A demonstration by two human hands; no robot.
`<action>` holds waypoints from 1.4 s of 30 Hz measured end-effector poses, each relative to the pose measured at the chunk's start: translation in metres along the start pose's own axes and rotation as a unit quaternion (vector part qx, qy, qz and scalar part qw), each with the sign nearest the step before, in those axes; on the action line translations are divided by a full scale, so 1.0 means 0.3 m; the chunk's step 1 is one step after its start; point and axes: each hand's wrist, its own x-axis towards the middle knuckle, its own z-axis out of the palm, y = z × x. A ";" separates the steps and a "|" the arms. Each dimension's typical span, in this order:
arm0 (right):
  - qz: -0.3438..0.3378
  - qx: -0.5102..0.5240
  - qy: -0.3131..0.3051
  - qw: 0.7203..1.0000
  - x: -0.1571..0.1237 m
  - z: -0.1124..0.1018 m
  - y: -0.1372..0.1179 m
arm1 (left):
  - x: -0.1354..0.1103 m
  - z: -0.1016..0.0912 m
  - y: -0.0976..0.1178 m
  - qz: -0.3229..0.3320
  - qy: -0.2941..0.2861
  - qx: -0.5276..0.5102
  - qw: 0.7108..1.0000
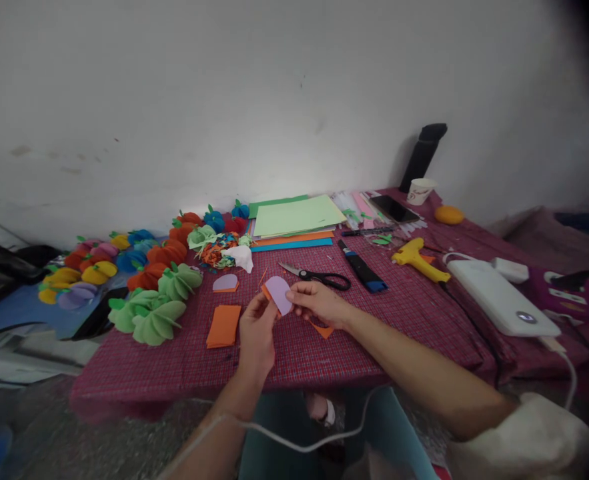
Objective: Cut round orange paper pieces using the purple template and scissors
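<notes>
Low over the table, I hold a lavender round-ended paper piece (282, 293) with orange paper against its left side. My left hand (258, 330) pinches it at the lower left edge. The thumb and fingers of my right hand (319, 303) are closed on its right edge. Beneath my right hand lie an orange paper scrap (325, 332) and a dark curved thing, mostly hidden. Black-handled scissors (319, 276) rest just beyond my hands. To the left are another lavender piece on orange paper (225, 283) and a stack of orange paper rectangles (223, 326).
Colourful paper pumpkins (149, 273) crowd the left side. Paper sheets (294, 219) and crumpled scraps (219, 250) lie at the back. Rightward are a black-and-blue cutter (363, 267), a yellow glue gun (420, 259), a white power bank (501, 297), a phone (394, 208) and a paper cup (420, 191).
</notes>
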 end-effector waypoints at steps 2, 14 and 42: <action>-0.008 -0.016 0.001 1.000 -0.001 0.001 0.000 | 0.006 -0.002 0.000 0.009 -0.004 0.027 1.000; 0.023 0.036 -0.030 0.999 -0.004 -0.001 0.002 | 0.005 -0.020 0.017 0.118 0.020 0.178 0.977; -0.060 0.067 0.151 0.984 0.021 -0.022 0.008 | 0.169 -0.357 0.307 0.091 0.096 0.239 0.962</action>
